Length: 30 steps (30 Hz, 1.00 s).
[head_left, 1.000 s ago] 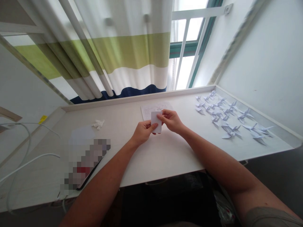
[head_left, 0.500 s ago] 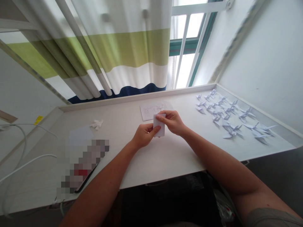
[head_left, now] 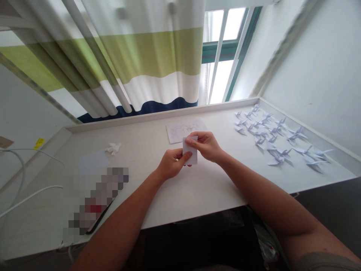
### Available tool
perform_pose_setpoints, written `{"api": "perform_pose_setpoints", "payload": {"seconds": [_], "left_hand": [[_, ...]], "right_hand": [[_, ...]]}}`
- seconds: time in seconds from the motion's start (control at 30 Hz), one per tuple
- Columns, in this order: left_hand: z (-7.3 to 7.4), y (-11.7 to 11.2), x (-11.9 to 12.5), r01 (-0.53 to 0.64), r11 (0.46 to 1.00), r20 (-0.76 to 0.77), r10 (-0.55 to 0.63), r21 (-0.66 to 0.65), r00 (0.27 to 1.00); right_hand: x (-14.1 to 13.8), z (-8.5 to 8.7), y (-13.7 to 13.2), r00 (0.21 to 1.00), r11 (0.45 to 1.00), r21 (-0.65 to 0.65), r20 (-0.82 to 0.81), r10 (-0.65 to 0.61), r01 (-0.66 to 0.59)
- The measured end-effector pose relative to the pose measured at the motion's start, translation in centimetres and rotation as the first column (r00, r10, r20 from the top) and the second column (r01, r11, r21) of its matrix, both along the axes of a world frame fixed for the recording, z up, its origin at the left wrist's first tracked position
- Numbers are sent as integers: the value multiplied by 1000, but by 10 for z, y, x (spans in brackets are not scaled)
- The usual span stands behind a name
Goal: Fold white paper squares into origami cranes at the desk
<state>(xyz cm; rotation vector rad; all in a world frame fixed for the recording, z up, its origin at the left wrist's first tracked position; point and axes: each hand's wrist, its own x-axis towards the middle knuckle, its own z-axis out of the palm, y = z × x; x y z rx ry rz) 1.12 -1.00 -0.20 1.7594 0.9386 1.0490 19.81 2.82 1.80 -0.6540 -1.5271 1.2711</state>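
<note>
Both hands hold one small folded piece of white paper [head_left: 190, 153] above the middle of the white desk [head_left: 197, 188]. My left hand [head_left: 171, 164] pinches its lower left side with thumb and fingers. My right hand [head_left: 207, 146] grips its upper right edge, fingers curled over the top. Just beyond the hands a printed sheet [head_left: 180, 131] lies flat on the desk.
Several white paper cranes [head_left: 270, 135] stand in rows at the desk's right. A crumpled white scrap [head_left: 113, 148] and a pale sheet [head_left: 93, 162] lie at the left, near a blurred-out item [head_left: 96, 199] and white cables [head_left: 25, 195]. A striped curtain [head_left: 135, 67] and a window [head_left: 225, 56] are behind.
The hands and the folded paper have drifted slightly nearer and lower over the desk; the grip looks the same. The view has tilted a little.
</note>
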Motion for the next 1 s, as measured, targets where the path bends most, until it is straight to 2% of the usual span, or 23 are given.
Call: {"api": "perform_pose_setpoints", "payload": {"seconds": [0.4,0.57,0.83,1.0], "left_hand": [[-3,2,-1,38,999,33,-37,-28,999],[-2,3,1,-10,997,49,14,-78,999],[-1,4,1,-101,991,26,103,-88,994],[-2,4,5,47,967,117,-18,-249,993]], "right_hand": [[-1,-1,2,999,999,-37,-25,-25,24],[-1,0,4,999,998,-43,-20,-39,38],[-1,-1,5,998,997,-21,2,-70,70],[1,-3,6,998,998,-22,4,-62,62]]}}
